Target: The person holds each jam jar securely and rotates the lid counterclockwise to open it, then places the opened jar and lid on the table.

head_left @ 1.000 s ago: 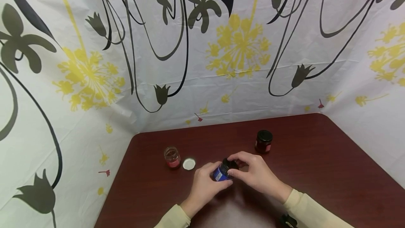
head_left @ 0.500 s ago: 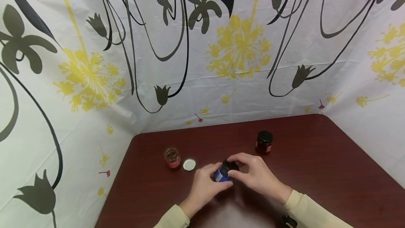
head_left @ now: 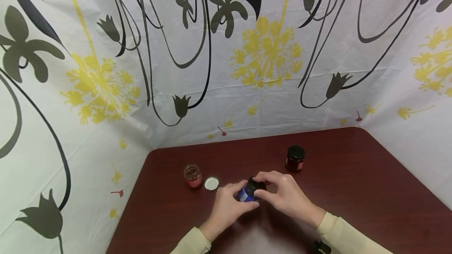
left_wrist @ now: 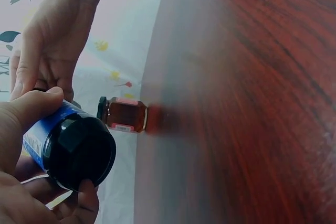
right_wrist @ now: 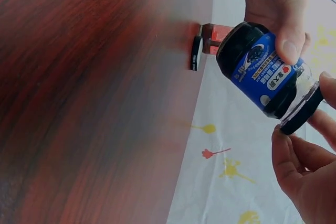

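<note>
Okay, so biggest first: a white cloth (head_left: 226,85) with yellow, grey and red flower prints fills the back and both sides. Below it is a dark red wood-grain table (head_left: 353,175), rounded at the far corners, with some glare near the person. Pale yellow sleeves (head_left: 342,228) reach in from the bottom edge.

The left hand (head_left: 227,207) is wrapped round a blue jar (head_left: 244,196), thumb on one side and fingers on the other. The right hand (head_left: 287,196) has its thumb and fingertips clamped on the rim of the black cap (right_wrist: 303,113). That jar is up off the table between the two hands — tilted, cap end toward the right hand, clear just below the cap.

Going smaller: a dark jar (head_left: 294,160) stands upright and closed, farther back on the right, apart from both hands. Over on the left a red-labelled glass jar (head_left: 192,177) stands upright, uncovered. Just beside it — a loose lid (head_left: 211,183), lying flat, pale inside up, near the left hand.
</note>
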Demonstrator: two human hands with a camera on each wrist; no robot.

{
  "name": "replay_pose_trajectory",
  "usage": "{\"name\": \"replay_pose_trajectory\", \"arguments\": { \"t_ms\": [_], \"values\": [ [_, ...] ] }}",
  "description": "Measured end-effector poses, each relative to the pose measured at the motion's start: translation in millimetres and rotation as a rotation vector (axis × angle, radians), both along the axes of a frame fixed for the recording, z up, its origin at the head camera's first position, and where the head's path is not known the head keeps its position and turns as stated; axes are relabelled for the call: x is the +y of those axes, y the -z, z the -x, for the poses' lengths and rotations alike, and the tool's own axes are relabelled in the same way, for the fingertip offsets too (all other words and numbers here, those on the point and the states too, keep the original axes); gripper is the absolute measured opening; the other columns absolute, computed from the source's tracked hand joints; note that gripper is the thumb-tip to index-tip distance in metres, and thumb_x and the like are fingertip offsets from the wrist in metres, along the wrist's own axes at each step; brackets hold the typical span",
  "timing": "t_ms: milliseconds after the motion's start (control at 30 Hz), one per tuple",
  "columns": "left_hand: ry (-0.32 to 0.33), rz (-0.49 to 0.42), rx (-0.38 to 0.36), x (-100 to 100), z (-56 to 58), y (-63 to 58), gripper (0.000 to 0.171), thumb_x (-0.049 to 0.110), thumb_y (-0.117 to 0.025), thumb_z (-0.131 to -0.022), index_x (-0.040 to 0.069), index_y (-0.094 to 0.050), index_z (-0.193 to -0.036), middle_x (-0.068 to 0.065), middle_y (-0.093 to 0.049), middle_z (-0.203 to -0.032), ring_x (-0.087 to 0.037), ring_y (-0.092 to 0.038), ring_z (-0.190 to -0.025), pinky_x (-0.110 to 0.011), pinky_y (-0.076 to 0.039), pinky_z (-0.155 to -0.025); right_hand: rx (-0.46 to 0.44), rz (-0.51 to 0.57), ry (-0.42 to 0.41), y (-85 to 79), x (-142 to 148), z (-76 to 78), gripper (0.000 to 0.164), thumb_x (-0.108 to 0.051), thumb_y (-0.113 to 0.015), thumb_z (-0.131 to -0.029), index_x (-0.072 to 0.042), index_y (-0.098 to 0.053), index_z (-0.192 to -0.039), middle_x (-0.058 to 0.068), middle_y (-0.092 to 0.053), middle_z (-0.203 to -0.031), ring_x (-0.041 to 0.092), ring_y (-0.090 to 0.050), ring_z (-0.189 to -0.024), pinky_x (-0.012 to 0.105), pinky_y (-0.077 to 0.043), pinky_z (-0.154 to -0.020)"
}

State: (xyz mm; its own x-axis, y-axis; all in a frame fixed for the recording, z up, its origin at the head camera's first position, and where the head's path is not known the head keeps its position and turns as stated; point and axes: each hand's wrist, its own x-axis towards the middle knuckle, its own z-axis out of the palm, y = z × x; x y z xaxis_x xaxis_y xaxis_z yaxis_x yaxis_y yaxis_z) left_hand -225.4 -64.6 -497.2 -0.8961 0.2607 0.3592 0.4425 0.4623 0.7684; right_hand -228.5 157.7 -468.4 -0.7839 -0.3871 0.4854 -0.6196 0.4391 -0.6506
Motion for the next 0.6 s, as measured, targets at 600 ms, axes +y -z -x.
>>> {"name": "replay_pose_trajectory", "arguments": {
  "t_ms": [600],
  "values": [
    [0.056,-0.076,-0.103,-3.6,-3.7,-10.5,0.059,0.042,-0.090,-0.073,0.020,-0.072,-0.125,0.002,-0.072,-0.105,-0.011,-0.068,-0.083,-0.024,-0.055,-0.067,0.003,-0.004,-0.052,-6.6,3.7,-1.7,0.035,-0.036,-0.077,-0.089,-0.029,-0.070,-0.123,-0.012,-0.065,-0.126,0.007,-0.064,-0.109,0.032,-0.055,-0.086]
  ]
}}
